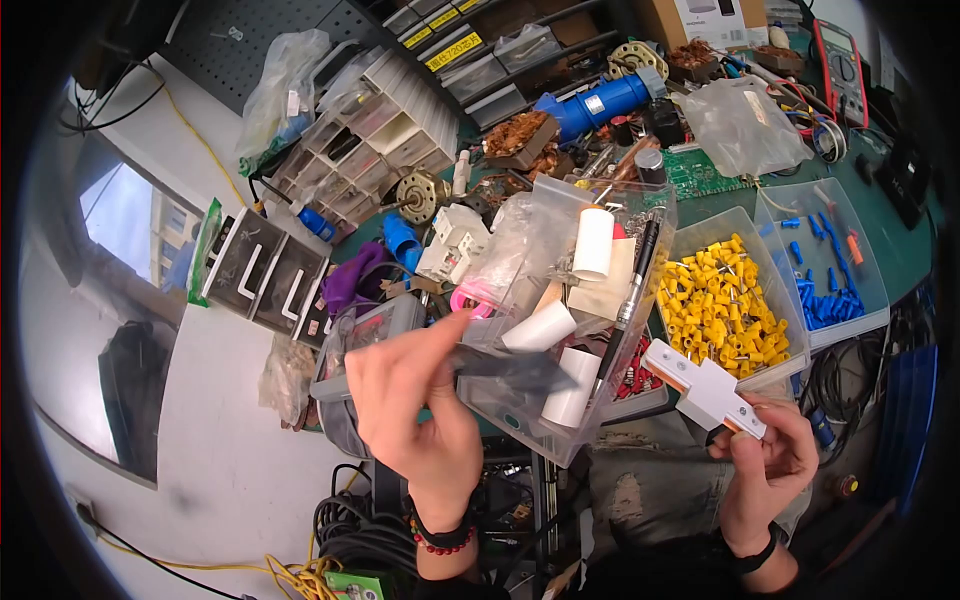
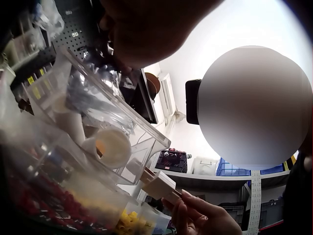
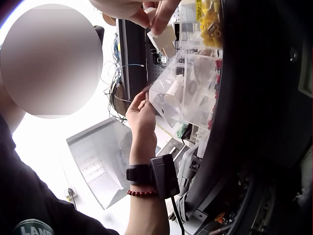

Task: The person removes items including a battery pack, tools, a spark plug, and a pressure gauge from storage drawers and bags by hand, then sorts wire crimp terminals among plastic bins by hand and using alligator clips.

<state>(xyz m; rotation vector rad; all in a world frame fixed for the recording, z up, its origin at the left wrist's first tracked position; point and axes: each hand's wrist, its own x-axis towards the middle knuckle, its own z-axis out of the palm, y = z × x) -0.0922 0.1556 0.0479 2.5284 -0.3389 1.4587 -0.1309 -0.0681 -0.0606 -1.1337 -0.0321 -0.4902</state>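
While the right hand (image 1: 770, 465) pinches a white plastic connector (image 1: 705, 390) between thumb and fingers at one end, the left hand (image 1: 420, 400) is raised with its fingers bent, beside the near-left part of a clear bin (image 1: 510, 425). A blurred grey strip (image 1: 520, 372) reaches from the left fingertips over that bin; it looks pinched there, though what it is, I cannot tell.

The connector is in the air, tilted, at the near-left corner of a bin of yellow terminals (image 1: 775, 376), near the near edge of the green bench (image 1: 905, 262). The clear bin holds three white tubes (image 1: 592, 245), with a black-and-silver pen-shaped tool (image 1: 625, 300) along its right side. Right of the yellow terminals is a bin of blue terminals (image 1: 850, 325).
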